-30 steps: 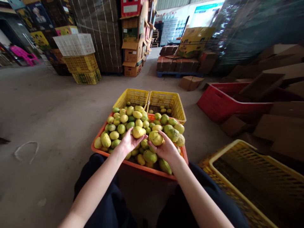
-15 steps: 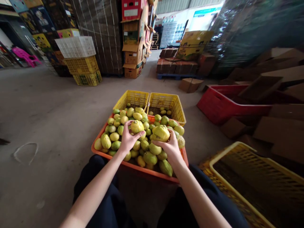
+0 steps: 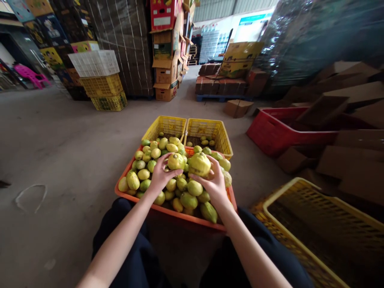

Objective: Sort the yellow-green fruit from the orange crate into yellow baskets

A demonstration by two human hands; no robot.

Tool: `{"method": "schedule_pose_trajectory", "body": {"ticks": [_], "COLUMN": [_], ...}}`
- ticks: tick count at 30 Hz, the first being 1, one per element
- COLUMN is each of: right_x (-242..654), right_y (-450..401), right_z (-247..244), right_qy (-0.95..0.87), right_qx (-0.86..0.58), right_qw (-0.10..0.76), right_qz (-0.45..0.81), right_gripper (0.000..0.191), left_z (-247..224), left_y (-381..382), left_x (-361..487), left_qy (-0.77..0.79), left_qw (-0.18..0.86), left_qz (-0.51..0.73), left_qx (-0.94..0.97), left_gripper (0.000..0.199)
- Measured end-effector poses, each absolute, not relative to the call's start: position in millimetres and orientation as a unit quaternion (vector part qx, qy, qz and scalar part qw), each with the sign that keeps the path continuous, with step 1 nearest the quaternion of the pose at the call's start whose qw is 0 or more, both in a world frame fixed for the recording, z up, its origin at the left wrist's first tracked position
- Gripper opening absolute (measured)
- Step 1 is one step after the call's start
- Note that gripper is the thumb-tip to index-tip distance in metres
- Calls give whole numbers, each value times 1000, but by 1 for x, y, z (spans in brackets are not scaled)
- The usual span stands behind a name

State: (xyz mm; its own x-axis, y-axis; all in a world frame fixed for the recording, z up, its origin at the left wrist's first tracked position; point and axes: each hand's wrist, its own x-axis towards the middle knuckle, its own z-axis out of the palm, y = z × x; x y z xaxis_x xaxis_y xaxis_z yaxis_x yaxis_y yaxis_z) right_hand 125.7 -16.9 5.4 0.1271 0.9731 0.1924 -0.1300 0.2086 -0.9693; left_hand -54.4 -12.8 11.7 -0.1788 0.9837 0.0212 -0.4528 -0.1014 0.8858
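Observation:
My left hand [image 3: 162, 175] grips a small yellow-green fruit [image 3: 175, 161] between thumb and fingers. A larger, lumpy yellow-green fruit [image 3: 199, 165] is held in my right hand [image 3: 213, 182], close beside the first one. Both are just above an orange crate [image 3: 186, 219] heaped with green and yellow fruits [image 3: 189, 200]. Behind it stand two yellow crates, the left one [image 3: 168, 121] and the right one [image 3: 223, 138], each with a few fruits at the bottom.
An open yellow crate [image 3: 295, 240] stands at my right, near a red crate [image 3: 270, 134] and loose cardboard [image 3: 351, 168]. Further off are stacked white [image 3: 96, 63] and yellow crates [image 3: 103, 86], box stacks [image 3: 165, 74] and a small carton [image 3: 238, 108] on the floor.
Both fruits have been turned in my hands and have come closer together. The larger fruit now sits more upright. The view has shifted slightly.

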Motion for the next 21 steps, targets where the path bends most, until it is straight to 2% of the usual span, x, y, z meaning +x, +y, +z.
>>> {"method": "schedule_pose_trajectory", "body": {"ticks": [3, 7, 14, 21], "right_x": [125, 129, 134, 131], "right_y": [-17, -16, -12, -15], "right_z": [13, 18, 14, 17], "right_qy": [-352, -302, -278, -314], "right_qx": [-383, -295, -234, -264], "right_qw": [606, 587, 549, 546], "right_qz": [602, 691, 753, 731], "right_gripper": [60, 40, 44, 38], "left_z": [15, 25, 27, 27], "left_y": [-11, -14, -14, -10], "left_x": [-60, -65, -64, -65], "left_qy": [344, 305, 294, 312], "left_qw": [616, 687, 722, 731], "left_qz": [648, 634, 621, 596], "left_qx": [287, 184, 84, 113], "left_gripper": [59, 51, 50, 53]}}
